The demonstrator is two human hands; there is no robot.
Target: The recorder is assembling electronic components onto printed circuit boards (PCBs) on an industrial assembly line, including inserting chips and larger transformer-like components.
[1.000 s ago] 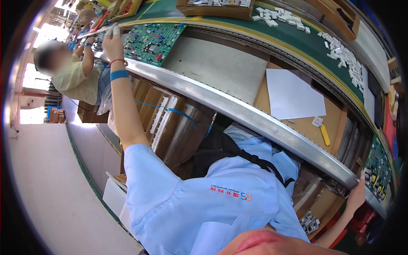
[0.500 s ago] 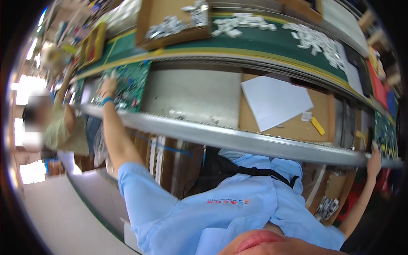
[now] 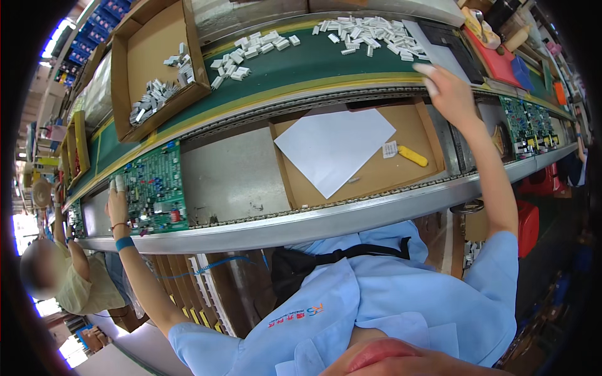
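Note:
A green circuit board (image 3: 160,191) covered with small components lies across the conveyor rails on the left. My left hand (image 3: 116,203) rests at its left edge, fingers stretched out and pale covers on the fingertips. On the right, my right hand (image 3: 453,97) reaches over the far rail to the green shelf, its covered fingers extended and apart. Those fingertips are beside the near right end of a heap of white plastic connectors (image 3: 376,34). Nothing shows between them. A smaller group of white connectors (image 3: 251,53) lies further left.
A cardboard box (image 3: 200,69) with metallic parts stands at the back left. Between the rails a cardboard tray (image 3: 433,138) holds white paper (image 3: 335,147) and a yellow-handled tool (image 3: 412,156). More circuit boards (image 3: 530,125) sit at right. Another person (image 3: 88,279) works far left.
My right hand has left the circuit board at the right end of the rails and moved to the connector heap. My left hand stays at the left board. The view has turned rightward.

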